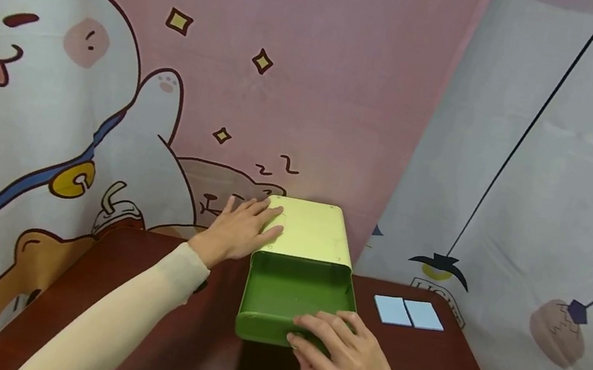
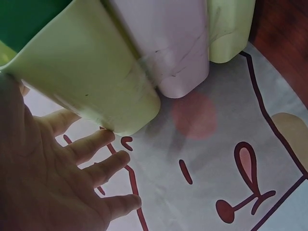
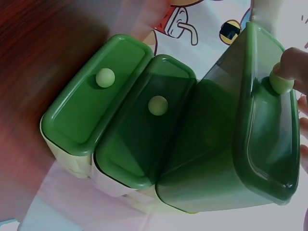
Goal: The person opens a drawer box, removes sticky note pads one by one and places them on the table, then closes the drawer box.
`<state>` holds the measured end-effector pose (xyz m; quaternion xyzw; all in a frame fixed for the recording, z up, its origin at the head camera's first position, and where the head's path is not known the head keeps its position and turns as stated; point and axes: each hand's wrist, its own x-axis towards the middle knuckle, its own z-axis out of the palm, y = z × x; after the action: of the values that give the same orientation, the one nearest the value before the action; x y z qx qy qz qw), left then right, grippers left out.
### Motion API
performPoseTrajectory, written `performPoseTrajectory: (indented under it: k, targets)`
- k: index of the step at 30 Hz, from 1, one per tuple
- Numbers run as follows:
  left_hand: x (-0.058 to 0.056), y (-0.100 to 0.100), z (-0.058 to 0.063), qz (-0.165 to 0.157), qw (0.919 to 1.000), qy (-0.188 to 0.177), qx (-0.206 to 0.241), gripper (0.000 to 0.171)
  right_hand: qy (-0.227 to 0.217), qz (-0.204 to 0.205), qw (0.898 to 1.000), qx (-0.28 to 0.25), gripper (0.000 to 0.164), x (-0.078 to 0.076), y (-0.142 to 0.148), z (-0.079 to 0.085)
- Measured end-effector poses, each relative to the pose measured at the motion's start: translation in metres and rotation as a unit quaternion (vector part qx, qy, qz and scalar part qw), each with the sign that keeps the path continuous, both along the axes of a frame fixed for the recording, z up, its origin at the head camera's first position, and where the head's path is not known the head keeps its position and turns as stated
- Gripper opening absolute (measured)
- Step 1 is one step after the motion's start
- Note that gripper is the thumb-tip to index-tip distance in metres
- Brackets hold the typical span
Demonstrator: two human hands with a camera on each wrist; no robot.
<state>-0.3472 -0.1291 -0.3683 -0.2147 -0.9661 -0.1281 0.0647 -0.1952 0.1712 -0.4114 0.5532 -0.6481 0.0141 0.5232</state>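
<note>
A small cabinet [image 1: 312, 229] with a pale yellow top stands on the table, its green top drawer [image 1: 264, 330] pulled out. The drawer's inside is bare in the head view. My left hand [image 1: 236, 234] rests on the left part of the cabinet top, fingers spread. At the drawer front, my right hand [image 1: 352, 365] has curled fingers; in the right wrist view a fingertip presses the round pale knob [image 3: 280, 83]. Beneath sit two closed green drawers, the middle drawer [image 3: 139, 139] and bottom drawer [image 3: 79, 113], each with its own knob. A pink tier [image 2: 178, 53] shows in the left wrist view.
Two light blue square pieces [image 1: 393, 310] lie side by side on the brown table [image 1: 398, 350], right of the cabinet. A cloth backdrop [image 1: 346, 89] printed with cartoon animals hangs behind the table and along its sides.
</note>
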Motion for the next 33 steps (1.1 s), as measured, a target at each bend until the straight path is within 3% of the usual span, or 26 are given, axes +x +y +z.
performPoseTrajectory:
  k: [7, 33]
  targets:
    - [-0.0006, -0.0001, -0.0021, 0.0, 1.0, -0.001, 0.005, 0.075, 0.009, -0.004, 1.0, -0.014, 0.022, -0.0044, 0.0002, -0.0006]
    - [-0.0006, -0.0003, -0.0055, -0.002, 0.9999, 0.001, 0.01, 0.075, -0.043, -0.029, 0.998, -0.037, 0.024, -0.01, -0.0055, -0.0087]
